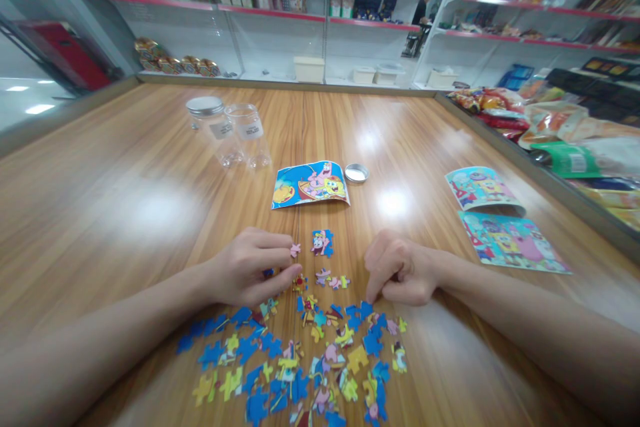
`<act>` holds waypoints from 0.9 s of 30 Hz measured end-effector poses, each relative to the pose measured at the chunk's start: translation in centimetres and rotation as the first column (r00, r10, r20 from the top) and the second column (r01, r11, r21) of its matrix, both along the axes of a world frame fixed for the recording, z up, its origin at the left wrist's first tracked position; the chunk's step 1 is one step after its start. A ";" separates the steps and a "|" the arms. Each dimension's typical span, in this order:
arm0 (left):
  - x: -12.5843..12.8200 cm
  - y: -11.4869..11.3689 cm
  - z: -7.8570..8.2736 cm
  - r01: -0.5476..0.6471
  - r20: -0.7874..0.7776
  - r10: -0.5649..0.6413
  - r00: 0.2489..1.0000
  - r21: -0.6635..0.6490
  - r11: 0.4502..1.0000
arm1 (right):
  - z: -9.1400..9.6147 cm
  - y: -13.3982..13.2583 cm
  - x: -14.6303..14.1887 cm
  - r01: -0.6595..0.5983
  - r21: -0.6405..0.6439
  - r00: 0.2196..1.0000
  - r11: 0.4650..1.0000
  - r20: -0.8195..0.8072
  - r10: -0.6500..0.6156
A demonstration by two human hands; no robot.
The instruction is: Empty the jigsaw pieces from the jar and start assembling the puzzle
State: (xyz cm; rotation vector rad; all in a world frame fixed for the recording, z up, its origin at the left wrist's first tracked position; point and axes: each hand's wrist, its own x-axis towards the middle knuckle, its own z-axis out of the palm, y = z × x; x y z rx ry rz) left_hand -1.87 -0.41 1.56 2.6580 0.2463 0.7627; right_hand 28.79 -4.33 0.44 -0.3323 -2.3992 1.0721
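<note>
My left hand (255,268) reaches over the table with fingers apart, fingertips at a small pink puzzle piece (295,251). Just right of that piece lies a small joined block of puzzle pieces (323,243) showing a pink figure on blue. My right hand (400,270) is curled, its index fingertip down at a blue puzzle piece (367,309); nothing shows in its fingers. Between and below the hands, many loose puzzle pieces (287,367) in blue, yellow and pink are spread. Two pink-and-yellow pieces (339,281) lie below the block.
A picture sheet (313,185) with cartoon figures lies ahead, beside a round metal lid (357,173). Farther left stand a lidded clear jar (213,127) and an open one (250,137). Two more picture sheets (515,242) lie right. Packaged goods (565,153) border the table's right edge.
</note>
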 end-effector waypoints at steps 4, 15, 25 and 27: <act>0.0 0.0 0.1 -0.009 -0.012 0.010 1.000 0.017 1.000 | 0.1 -0.1 -0.1 -0.030 -0.013 0.999 0.999 0.027 0.030; -0.1 0.1 -0.2 0.003 -0.002 -0.003 1.000 -0.002 1.000 | 0.3 -0.5 -0.4 0.011 0.025 0.998 1.000 0.061 -0.012; -0.1 0.1 0.0 -0.001 0.005 0.001 1.000 -0.041 0.999 | 4.3 -0.6 0.2 0.059 -0.154 0.899 0.986 0.437 0.015; 0.0 0.2 0.0 -0.003 0.014 0.003 1.000 -0.054 0.999 | 5.1 -0.9 0.2 0.064 -0.121 0.837 0.991 0.548 0.012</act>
